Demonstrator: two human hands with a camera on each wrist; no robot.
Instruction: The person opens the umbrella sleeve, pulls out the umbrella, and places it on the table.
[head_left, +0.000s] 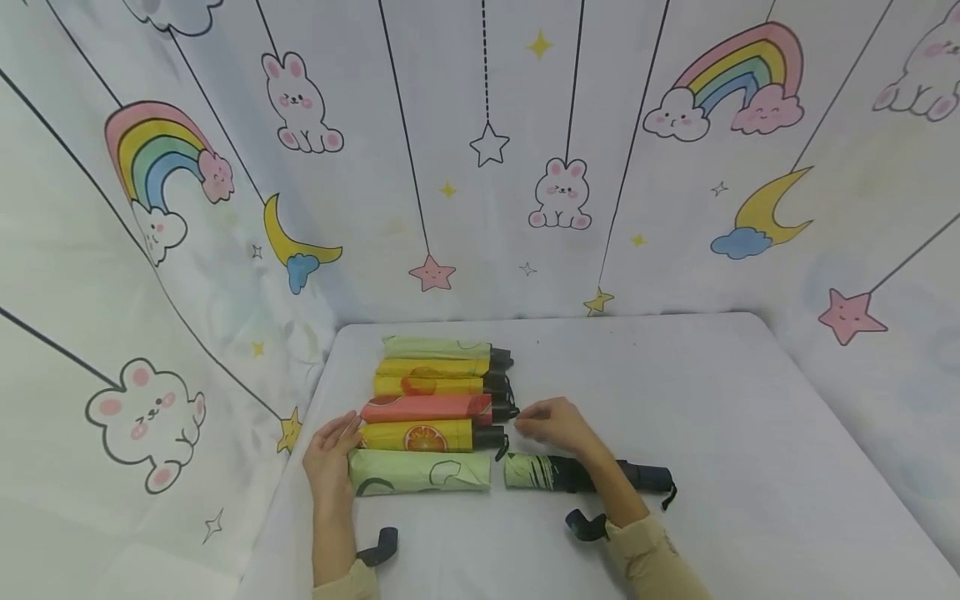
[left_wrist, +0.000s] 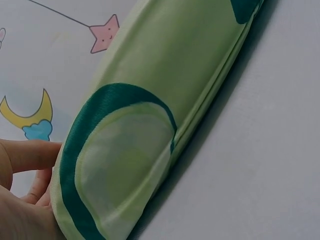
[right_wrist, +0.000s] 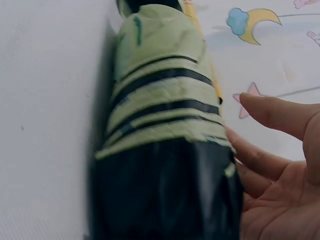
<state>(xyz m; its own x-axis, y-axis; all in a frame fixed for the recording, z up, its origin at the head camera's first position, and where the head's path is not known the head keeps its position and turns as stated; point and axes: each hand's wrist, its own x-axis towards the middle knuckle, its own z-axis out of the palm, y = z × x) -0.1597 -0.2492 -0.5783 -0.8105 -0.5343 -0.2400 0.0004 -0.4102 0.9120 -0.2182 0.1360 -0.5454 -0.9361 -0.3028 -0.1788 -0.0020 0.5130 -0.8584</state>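
Several folded umbrellas lie in a stacked row on the table. My left hand (head_left: pixel 330 454) stands at their left ends, fingers extended beside the red umbrella (head_left: pixel 427 408) and the yellow umbrella with an orange slice (head_left: pixel 450 436). Nearest its palm is a light green umbrella (head_left: pixel 420 472), whose dark green ring fills much of the left wrist view. My right hand (head_left: pixel 558 425) is at the red umbrella's black handle end, fingertips close to it. In the right wrist view its thumb (right_wrist: pixel 275 112) is spread from the fingers. Below that forearm lies a green-and-black striped umbrella (head_left: pixel 532 472).
Behind the red one lie a yellow umbrella (head_left: pixel 420 367) and, farthest back, a pale green umbrella (head_left: pixel 435 347). The white table (head_left: pixel 675 383) meets a patterned curtain (head_left: pixel 487 217) at the back and sides. Dark wrist mounts (head_left: pixel 386 543) stick out beside both forearms.
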